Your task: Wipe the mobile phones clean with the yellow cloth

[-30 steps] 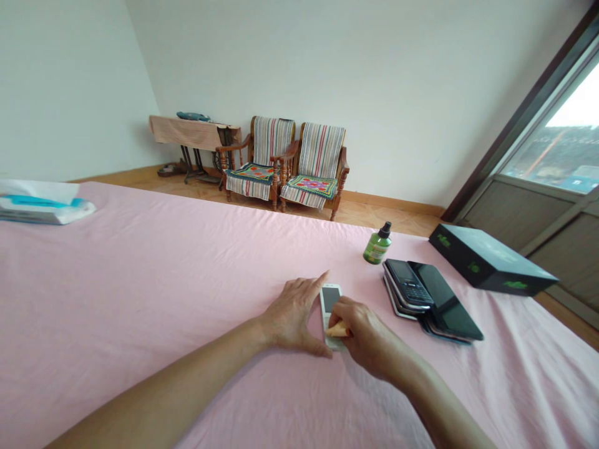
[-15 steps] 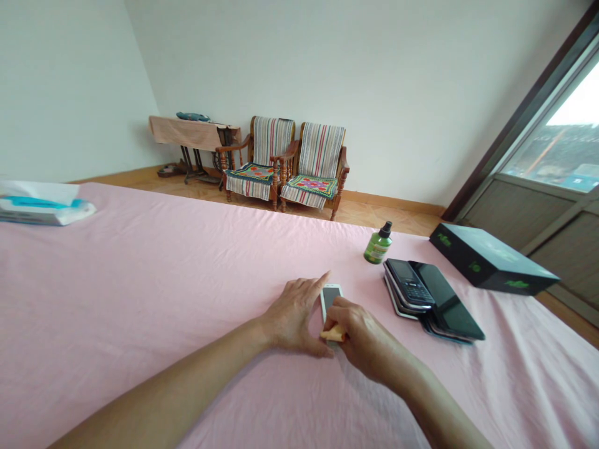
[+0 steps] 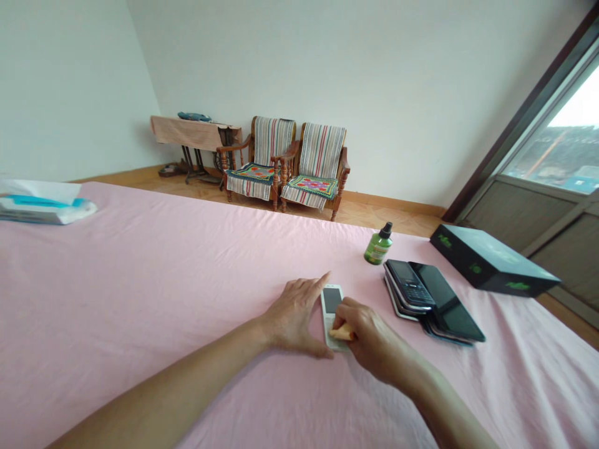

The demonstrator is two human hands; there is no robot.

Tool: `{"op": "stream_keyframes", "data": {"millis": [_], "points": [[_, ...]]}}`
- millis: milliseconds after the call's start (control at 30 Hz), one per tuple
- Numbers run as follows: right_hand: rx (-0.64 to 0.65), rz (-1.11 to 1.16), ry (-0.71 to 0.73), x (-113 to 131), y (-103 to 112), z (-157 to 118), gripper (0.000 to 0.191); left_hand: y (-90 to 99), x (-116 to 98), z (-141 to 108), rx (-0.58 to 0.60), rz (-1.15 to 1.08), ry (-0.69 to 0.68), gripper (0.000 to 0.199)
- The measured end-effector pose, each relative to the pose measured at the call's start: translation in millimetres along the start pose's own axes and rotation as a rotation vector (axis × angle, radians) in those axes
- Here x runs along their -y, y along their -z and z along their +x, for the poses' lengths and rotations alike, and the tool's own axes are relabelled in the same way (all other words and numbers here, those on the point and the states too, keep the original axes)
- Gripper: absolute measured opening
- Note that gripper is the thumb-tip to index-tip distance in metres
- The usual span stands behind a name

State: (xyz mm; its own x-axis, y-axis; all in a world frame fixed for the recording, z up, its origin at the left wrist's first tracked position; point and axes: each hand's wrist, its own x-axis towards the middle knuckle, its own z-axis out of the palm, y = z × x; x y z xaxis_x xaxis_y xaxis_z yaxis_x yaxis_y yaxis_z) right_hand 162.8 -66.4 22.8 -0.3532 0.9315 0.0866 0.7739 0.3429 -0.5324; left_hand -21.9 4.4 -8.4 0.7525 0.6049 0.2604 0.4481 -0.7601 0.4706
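A white mobile phone (image 3: 330,321) with a small dark screen and a keypad lies face up on the pink cloth. My left hand (image 3: 294,318) steadies it from the left, its index finger at the top end and its thumb at the bottom end. Pinched in my right hand (image 3: 365,330) is a folded yellow cloth (image 3: 343,332), pressed on the keypad part of the phone. The right fingers hide part of the phone's right edge.
A green spray bottle (image 3: 378,244) stands beyond my right hand. To the right lie a stacked dark keypad phone (image 3: 409,284), a black tablet (image 3: 449,305) and a black box (image 3: 491,259). A tissue pack (image 3: 44,209) lies far left.
My right hand has slid slightly right with the yellow cloth, so more of the phone's screen and keypad shows. My left hand stays in place.
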Motion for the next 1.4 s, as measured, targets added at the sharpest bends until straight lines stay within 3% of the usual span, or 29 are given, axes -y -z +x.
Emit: {"op": "stream_keyframes", "data": {"millis": [200, 500, 667, 867, 1100, 1400], "points": [[0.002, -0.012, 0.053, 14, -11, 5, 0.022, 0.5, -1, 0, -0.017, -0.018, -0.030, 0.131], [0.034, -0.021, -0.044, -6, 12, -5, 0.026, 1.9, -1, 1, 0.017, -0.026, 0.008, 0.132], [-0.035, -0.048, -0.089, -20, 25, -10, 0.020, 6.0, 6, 1, 0.045, -0.012, -0.017, 0.131], [-0.100, 0.096, -0.017, -16, 26, -9, 0.017, 10.5, 12, 1, 0.079, -0.005, -0.045, 0.133], [-0.055, 0.159, -0.009, -17, 13, -4, 0.020, 11.3, 10, 2, 0.093, -0.001, -0.032, 0.130], [0.044, 0.179, -0.086, -9, 16, -11, 0.016, 10.4, 10, 2, 0.076, 0.008, -0.034, 0.133]]}}
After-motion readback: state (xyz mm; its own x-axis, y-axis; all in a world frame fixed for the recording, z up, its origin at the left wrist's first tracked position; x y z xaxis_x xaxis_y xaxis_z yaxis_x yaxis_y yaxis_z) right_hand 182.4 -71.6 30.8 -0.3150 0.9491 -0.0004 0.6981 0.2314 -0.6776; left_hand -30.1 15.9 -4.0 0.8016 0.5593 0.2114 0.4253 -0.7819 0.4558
